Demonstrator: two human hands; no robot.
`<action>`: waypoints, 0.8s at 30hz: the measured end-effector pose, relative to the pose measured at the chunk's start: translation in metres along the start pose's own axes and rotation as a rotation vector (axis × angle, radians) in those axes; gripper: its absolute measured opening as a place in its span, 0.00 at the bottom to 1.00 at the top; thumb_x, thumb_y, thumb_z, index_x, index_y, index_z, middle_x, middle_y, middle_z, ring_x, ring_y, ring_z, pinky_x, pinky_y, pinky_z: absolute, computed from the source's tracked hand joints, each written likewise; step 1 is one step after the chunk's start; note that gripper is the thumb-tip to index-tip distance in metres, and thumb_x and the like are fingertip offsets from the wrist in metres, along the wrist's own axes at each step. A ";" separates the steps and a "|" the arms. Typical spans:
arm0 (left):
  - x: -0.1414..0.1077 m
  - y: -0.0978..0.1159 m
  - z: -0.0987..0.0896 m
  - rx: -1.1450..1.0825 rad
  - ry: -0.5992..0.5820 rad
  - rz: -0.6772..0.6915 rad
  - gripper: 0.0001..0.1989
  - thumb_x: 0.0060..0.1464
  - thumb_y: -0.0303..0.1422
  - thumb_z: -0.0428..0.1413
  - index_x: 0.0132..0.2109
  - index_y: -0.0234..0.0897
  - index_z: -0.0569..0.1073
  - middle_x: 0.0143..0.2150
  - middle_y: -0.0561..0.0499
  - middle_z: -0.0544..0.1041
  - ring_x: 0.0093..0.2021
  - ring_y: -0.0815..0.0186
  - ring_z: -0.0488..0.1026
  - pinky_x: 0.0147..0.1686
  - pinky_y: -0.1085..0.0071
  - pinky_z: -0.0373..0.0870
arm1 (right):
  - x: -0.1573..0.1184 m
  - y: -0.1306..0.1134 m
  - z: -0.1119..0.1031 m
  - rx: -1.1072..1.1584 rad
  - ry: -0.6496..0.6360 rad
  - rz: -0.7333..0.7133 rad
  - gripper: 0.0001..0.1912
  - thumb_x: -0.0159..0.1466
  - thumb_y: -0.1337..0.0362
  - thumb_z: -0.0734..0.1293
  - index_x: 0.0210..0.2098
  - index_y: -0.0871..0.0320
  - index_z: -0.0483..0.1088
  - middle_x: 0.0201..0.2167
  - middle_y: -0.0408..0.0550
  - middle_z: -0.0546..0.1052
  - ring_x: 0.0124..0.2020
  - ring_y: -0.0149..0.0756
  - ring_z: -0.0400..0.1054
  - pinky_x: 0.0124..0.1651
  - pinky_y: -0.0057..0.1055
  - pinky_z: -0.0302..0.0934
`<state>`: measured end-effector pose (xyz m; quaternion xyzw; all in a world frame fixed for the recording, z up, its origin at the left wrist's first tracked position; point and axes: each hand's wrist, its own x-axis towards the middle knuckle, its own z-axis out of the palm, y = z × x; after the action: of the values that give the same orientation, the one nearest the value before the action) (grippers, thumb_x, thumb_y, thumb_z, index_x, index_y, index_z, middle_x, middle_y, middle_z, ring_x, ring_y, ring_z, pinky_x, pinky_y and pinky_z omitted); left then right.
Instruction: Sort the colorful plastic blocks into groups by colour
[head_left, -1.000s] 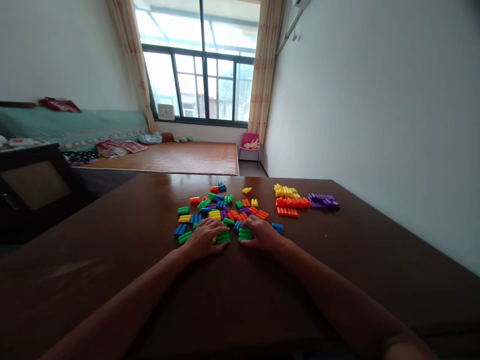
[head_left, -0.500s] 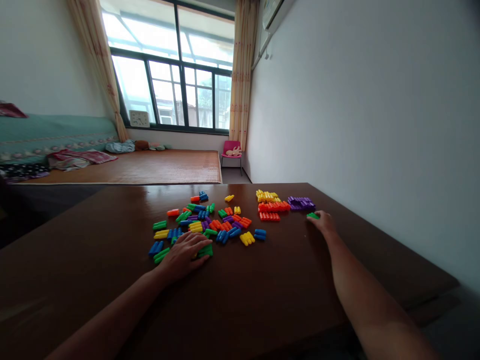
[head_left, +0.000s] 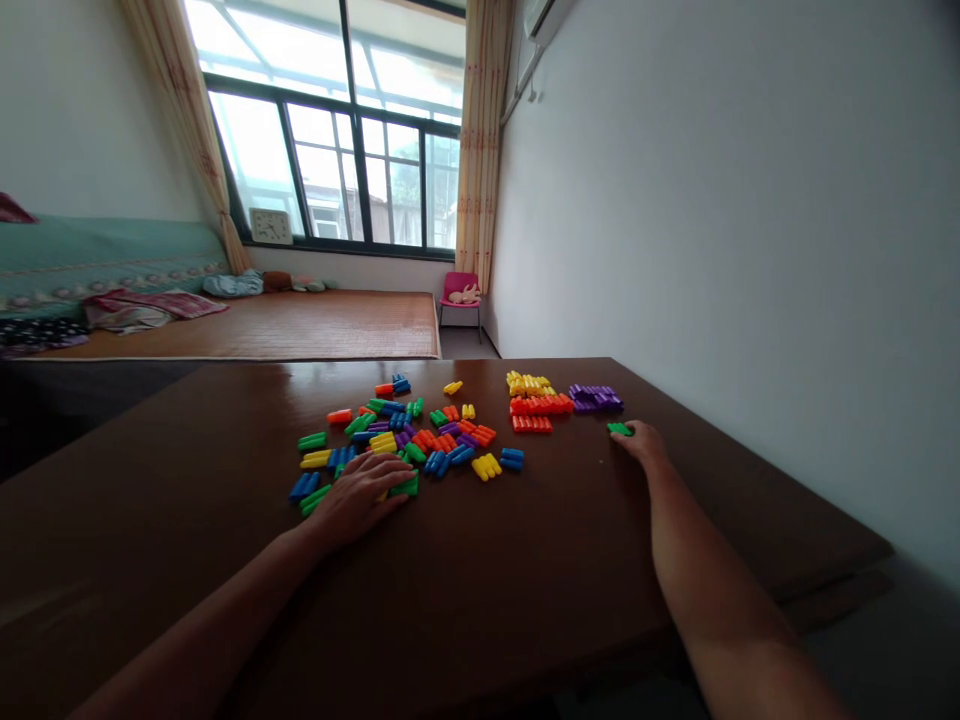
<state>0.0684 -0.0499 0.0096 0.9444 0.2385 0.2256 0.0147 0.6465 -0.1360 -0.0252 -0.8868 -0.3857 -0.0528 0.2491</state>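
Note:
My left hand (head_left: 360,494) lies palm down at the near side of a loose spread of colored plastic building pieces. Its thumb and fingers close around a green piece (head_left: 406,485), partly covered by the hand; a bit of yellow shows under the fingers. Farther right, my right hand (head_left: 645,440) pinches a small green piece (head_left: 619,429) at the tabletop, just in front of a purple row of pieces (head_left: 595,397). Left of that stand a yellow group (head_left: 529,384) and orange-red rows (head_left: 540,405).
The brown table (head_left: 480,580) runs along a white wall on the right. Blue pieces (head_left: 512,459) and yellow pieces (head_left: 487,467) lie between the hands. Beyond the table are a bed (head_left: 337,325) and a pink chair (head_left: 460,285).
The whole view has shifted slightly, so the table appears a little higher and farther left. Both hands stay at nearly the same spots, and slightly more of the right green piece shows.

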 end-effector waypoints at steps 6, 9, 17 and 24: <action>0.000 0.014 -0.009 -0.001 0.009 0.006 0.18 0.60 0.42 0.51 0.56 0.50 0.72 0.56 0.51 0.74 0.60 0.58 0.65 0.62 0.56 0.54 | -0.010 -0.031 -0.003 0.143 0.353 -0.063 0.25 0.55 0.54 0.66 0.47 0.66 0.69 0.44 0.66 0.73 0.49 0.51 0.66 0.50 0.42 0.60; 0.003 0.015 -0.018 0.050 0.074 -0.045 0.17 0.60 0.42 0.50 0.54 0.49 0.73 0.56 0.51 0.74 0.61 0.58 0.63 0.63 0.55 0.51 | -0.028 -0.087 -0.012 0.290 0.300 -0.329 0.21 0.60 0.58 0.62 0.48 0.64 0.69 0.45 0.62 0.73 0.43 0.45 0.68 0.48 0.40 0.61; -0.004 -0.028 -0.041 0.087 0.185 -0.282 0.15 0.61 0.40 0.48 0.45 0.43 0.77 0.47 0.49 0.79 0.51 0.61 0.72 0.54 0.63 0.63 | -0.154 -0.248 -0.003 0.506 -0.371 -1.057 0.11 0.63 0.60 0.63 0.41 0.57 0.74 0.36 0.47 0.77 0.35 0.34 0.71 0.41 0.31 0.63; -0.026 -0.045 -0.033 0.061 0.168 -0.461 0.15 0.58 0.41 0.49 0.46 0.44 0.77 0.51 0.49 0.77 0.53 0.59 0.70 0.54 0.62 0.64 | -0.230 -0.311 0.019 0.190 -0.434 -1.129 0.17 0.58 0.60 0.70 0.46 0.61 0.71 0.43 0.57 0.74 0.44 0.43 0.70 0.46 0.37 0.62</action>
<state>0.0134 -0.0248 0.0224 0.8430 0.4547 0.2867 0.0175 0.2633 -0.0983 0.0170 -0.5101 -0.8409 0.0396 0.1763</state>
